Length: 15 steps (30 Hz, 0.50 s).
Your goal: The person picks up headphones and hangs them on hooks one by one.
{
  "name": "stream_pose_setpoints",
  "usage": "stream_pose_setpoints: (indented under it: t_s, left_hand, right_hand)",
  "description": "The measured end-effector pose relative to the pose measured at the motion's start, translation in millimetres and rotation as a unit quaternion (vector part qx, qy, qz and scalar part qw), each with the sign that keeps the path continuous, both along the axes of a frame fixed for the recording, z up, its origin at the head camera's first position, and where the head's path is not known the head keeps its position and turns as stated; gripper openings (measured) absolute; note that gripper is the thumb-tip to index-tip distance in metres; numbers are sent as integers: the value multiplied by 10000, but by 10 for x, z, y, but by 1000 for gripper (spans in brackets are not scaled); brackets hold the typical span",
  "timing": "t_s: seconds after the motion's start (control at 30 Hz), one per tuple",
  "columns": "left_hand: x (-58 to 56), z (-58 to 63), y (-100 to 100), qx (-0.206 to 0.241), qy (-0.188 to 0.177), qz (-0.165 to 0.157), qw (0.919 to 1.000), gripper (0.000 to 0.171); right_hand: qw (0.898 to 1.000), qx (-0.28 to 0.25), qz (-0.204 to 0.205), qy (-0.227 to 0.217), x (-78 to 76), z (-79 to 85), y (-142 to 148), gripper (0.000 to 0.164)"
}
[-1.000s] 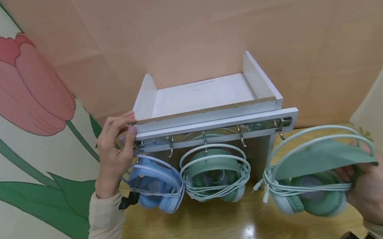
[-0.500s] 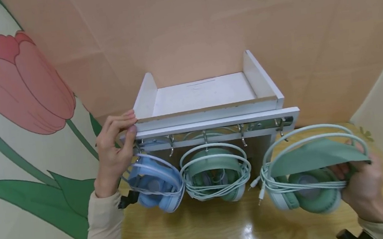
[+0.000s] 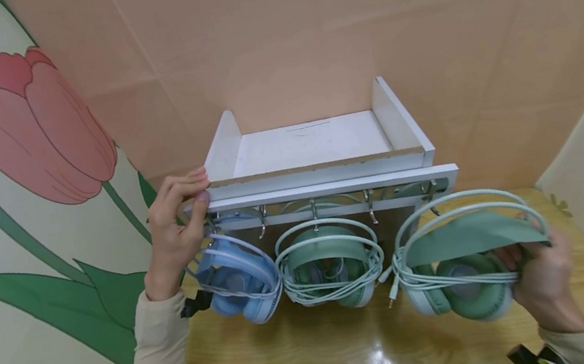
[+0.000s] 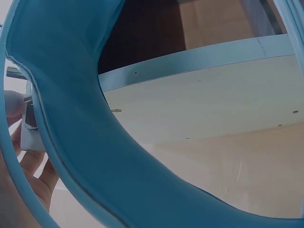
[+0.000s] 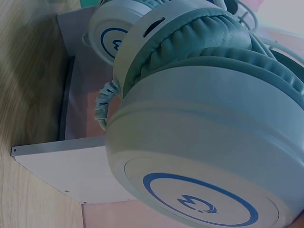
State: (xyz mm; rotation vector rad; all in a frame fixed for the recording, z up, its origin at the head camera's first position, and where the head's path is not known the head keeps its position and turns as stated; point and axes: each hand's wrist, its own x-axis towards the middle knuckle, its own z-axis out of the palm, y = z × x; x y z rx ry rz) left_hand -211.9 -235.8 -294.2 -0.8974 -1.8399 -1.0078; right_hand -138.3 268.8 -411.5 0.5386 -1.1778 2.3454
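Note:
My left hand grips the left end of a white hook rack, thumb in front and fingers over the top. Blue headphones hang just below it; their padded headband fills much of the left wrist view. Green headphones hang from the middle hook. At the right, my right hand holds another pair of green headphones by one side, its cable coiled around it. Their double band overlaps the rightmost hook; whether they touch is unclear. A white ear cup hides this hand in the right wrist view.
A shallow white shelf with raised sides tops the rack. It stands on a wooden surface before a brown paper-covered backing. A bare hook sits between the two green pairs. A flower-painted wall rises at left.
My right hand has carried the green headphones left and slightly up, bringing their bands in front of the rightmost hook. The left hand has stayed on the rack.

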Motion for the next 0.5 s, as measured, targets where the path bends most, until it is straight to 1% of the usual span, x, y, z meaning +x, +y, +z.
stream_pose_setpoints:
  t_s: [0.13,0.2,0.27,0.3,0.33,0.4,0.43,0.5]
  left_hand:
    - [-2,-3,0,-5,-24,14,10000,19]
    - [-2,-2,-1,-1,-52,28,10000,19]
    - [0,2,-2,10,-57,29,10000,19]
    - [0,3,-3,11,-59,27,10000,19]
    - [1,3,-4,7,-64,27,10000,19]
    - [2,1,-3,2,-54,18,10000,19]
    - [1,-1,-1,12,-47,1,10000,20]
    - [2,-5,2,37,-47,-41,10000,20]
  right_hand:
    - [9999,66,-27,-97,-10,-12,-20,46]
    - [9997,118,-134,-174,-10,-21,-36,45]
    - [9972,264,-497,-492,-4,-10,-65,46]
    - [9969,295,-526,-513,-5,-11,-75,45]
    - [9951,397,-659,-626,-1,-8,-88,45]
    - [9946,423,-683,-656,2,-8,-107,44]
    - [9927,497,-798,-751,5,-2,-119,45]
    - [9936,516,-737,-677,3,-3,-129,45]
